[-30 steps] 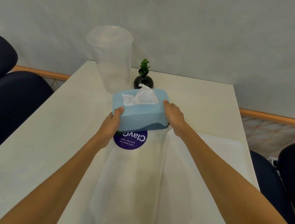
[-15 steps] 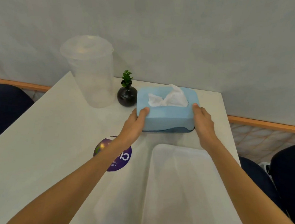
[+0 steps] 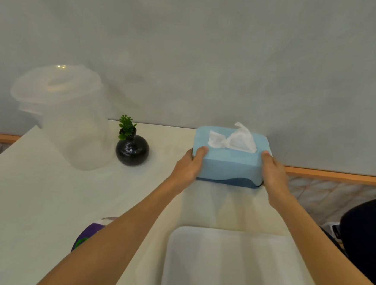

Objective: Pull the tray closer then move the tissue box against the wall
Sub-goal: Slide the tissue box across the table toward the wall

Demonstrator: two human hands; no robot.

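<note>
Now, step in hand: the person is sliding the tissue box (image 3: 229,162) toward the wall (image 3: 212,54) at the far edge of the desk (image 3: 32,197).
Left grip: the left hand (image 3: 189,167) is clamping the box's left end, thumb on top.
Right grip: the right hand (image 3: 272,173) is clamping the right end the same way.
Box position: it is sitting near the far right corner of the desk, its back edge seemingly at or just short of the wall; contact is hard to tell.
Tray: the tray (image 3: 235,267) is lying near the near edge, apparently already pulled in.
Doing it well: pushing evenly with both hands is keeping the box square; the vase (image 3: 132,150) and the plastic container (image 3: 67,117) are standing well left.
</note>
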